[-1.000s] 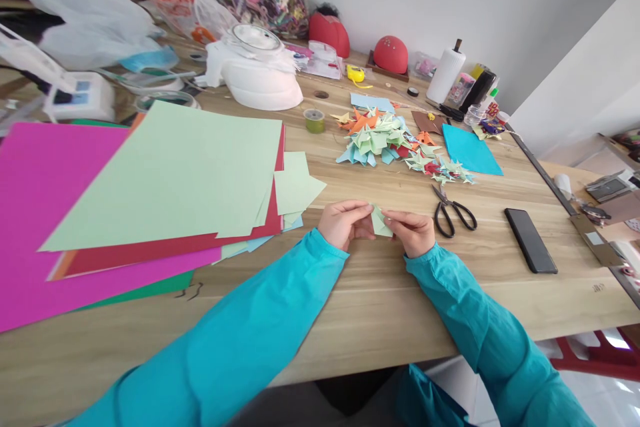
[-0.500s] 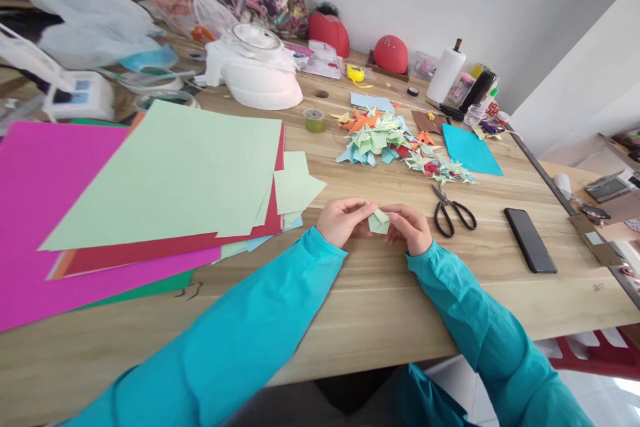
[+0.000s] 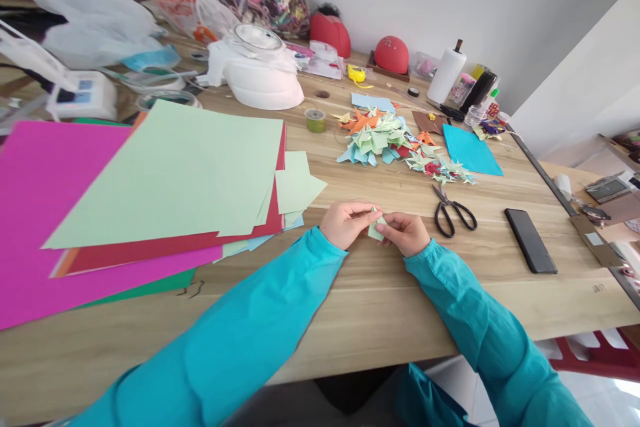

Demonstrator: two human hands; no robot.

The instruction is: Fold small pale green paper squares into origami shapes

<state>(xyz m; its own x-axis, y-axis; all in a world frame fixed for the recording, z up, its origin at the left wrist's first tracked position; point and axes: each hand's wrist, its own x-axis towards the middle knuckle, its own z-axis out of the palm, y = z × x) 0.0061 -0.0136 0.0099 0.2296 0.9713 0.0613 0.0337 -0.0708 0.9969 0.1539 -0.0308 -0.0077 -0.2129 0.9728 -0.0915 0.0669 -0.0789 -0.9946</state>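
A small folded piece of pale green paper point(image 3: 375, 232) is held between both hands above the wooden table. My left hand point(image 3: 346, 223) pinches its upper left part, with thumb and forefinger closed. From the other side my right hand point(image 3: 406, 233) grips it, the thumb pressed on its face. The fingers hide much of the paper's folds. Beyond the hands lies a heap of folded paper pieces point(image 3: 375, 139) in green, orange, blue and red. Black-handled scissors point(image 3: 453, 210) rest just right of my right hand, blades pointing away.
Large coloured sheets point(image 3: 175, 173) are stacked on the left, with small green squares point(image 3: 299, 192) at their edge. A black phone point(image 3: 530, 240) lies at right. A spool point(image 3: 315, 120), a tape measure point(image 3: 356, 73) and a blue sheet point(image 3: 470, 149) are farther back.
My right hand has shifted slightly left, and its thumb now presses over the folded paper. Less of the paper shows than before. My left hand keeps its pinch.
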